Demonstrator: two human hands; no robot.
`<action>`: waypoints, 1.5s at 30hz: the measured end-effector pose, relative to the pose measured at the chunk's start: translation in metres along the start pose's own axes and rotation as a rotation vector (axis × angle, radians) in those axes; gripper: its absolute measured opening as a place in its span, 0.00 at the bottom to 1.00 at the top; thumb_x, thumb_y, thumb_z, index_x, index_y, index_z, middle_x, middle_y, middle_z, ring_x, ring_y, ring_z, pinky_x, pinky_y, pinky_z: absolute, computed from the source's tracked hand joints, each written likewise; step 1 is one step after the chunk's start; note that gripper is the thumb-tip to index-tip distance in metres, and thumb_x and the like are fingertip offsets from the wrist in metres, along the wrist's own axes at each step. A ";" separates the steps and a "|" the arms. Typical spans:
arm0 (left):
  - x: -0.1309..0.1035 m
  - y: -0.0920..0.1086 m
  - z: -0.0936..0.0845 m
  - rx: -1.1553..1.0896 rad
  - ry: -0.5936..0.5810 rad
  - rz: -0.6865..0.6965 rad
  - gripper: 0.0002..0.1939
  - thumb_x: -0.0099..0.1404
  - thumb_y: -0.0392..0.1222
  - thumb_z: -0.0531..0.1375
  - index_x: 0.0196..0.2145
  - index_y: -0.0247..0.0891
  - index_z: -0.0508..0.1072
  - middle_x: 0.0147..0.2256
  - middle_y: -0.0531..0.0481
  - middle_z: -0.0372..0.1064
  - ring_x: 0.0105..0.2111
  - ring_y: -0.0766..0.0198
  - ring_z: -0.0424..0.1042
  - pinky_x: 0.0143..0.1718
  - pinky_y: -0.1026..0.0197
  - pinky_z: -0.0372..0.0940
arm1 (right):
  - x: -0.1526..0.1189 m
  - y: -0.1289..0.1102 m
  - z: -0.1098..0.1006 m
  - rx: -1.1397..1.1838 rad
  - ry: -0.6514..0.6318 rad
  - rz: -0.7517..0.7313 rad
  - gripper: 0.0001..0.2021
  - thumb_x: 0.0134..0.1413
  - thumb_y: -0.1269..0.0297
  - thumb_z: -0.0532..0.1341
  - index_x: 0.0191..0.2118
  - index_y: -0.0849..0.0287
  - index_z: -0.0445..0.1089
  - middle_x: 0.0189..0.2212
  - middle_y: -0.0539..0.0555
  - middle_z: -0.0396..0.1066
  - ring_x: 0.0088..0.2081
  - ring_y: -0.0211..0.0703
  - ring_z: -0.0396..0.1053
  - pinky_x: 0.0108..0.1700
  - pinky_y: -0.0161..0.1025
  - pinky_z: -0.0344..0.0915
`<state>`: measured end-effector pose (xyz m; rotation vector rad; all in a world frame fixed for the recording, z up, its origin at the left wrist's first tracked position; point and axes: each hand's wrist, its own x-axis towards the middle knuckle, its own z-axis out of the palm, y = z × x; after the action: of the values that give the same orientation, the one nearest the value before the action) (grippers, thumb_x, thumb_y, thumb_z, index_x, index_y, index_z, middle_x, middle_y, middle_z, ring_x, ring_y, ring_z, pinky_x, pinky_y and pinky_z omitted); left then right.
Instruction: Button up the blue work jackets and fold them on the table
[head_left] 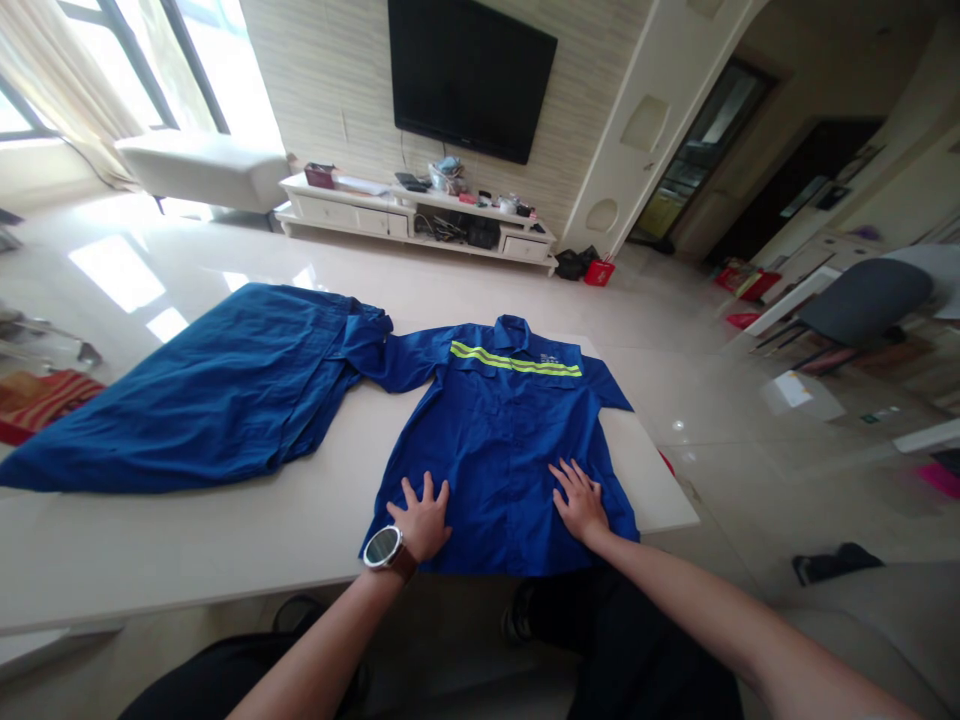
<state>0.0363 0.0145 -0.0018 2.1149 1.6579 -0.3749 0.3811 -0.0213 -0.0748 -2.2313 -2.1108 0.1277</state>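
Note:
A blue work shirt [506, 440] with a yellow-green reflective stripe across the chest lies front up on a white table [187, 550], its collar pointing away from me. My left hand [423, 515], with a watch on the wrist, rests with spread fingers on the shirt's lower left part. On the lower right part lies my right hand [580, 500], palm down, fingers apart. Neither hand grips the cloth. Left of the shirt is a large heap of blue garments [202, 390], which touches the shirt's left sleeve.
Beyond the table stand a white TV cabinet [345, 215] and a wall-mounted television [469, 75]. A red striped bag [45, 400] is at the far left. A grey chair [866, 300] stands to the right. My legs are below the table's front edge.

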 end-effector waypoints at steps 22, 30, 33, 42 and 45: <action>0.005 -0.001 -0.006 -0.001 -0.050 -0.057 0.43 0.66 0.46 0.62 0.73 0.52 0.49 0.75 0.41 0.33 0.70 0.20 0.36 0.58 0.20 0.55 | 0.004 0.005 -0.002 -0.076 -0.080 0.051 0.27 0.71 0.55 0.43 0.72 0.37 0.51 0.74 0.45 0.46 0.74 0.54 0.39 0.67 0.62 0.49; 0.009 -0.011 -0.001 -0.016 -0.101 -0.048 0.45 0.65 0.48 0.61 0.74 0.57 0.44 0.76 0.47 0.27 0.71 0.21 0.32 0.55 0.18 0.56 | -0.033 0.042 -0.020 -0.043 -0.415 0.351 0.33 0.66 0.37 0.42 0.73 0.28 0.36 0.76 0.43 0.26 0.72 0.80 0.33 0.60 0.78 0.51; 0.003 -0.008 0.003 -0.020 -0.096 -0.020 0.47 0.62 0.48 0.64 0.73 0.57 0.46 0.76 0.45 0.30 0.70 0.19 0.33 0.53 0.19 0.59 | -0.032 0.072 -0.030 -0.078 -0.425 0.389 0.36 0.64 0.34 0.43 0.74 0.30 0.35 0.76 0.47 0.26 0.72 0.78 0.34 0.58 0.79 0.52; -0.027 0.014 0.016 -0.010 0.018 0.263 0.38 0.56 0.46 0.64 0.65 0.52 0.68 0.67 0.38 0.59 0.61 0.29 0.61 0.57 0.32 0.56 | 0.010 0.063 -0.054 -0.139 -0.149 0.169 0.26 0.68 0.55 0.48 0.65 0.58 0.65 0.69 0.64 0.58 0.72 0.57 0.47 0.65 0.60 0.55; -0.022 0.010 0.010 -0.056 0.017 0.301 0.30 0.58 0.48 0.62 0.59 0.53 0.74 0.63 0.40 0.63 0.58 0.34 0.64 0.55 0.35 0.59 | 0.016 0.031 -0.035 -0.030 -0.109 -0.170 0.26 0.69 0.56 0.47 0.69 0.50 0.59 0.72 0.54 0.52 0.73 0.46 0.44 0.68 0.52 0.50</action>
<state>0.0406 -0.0110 0.0011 2.2842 1.3131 -0.2138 0.4162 -0.0066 -0.0438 -2.0935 -2.3628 0.2137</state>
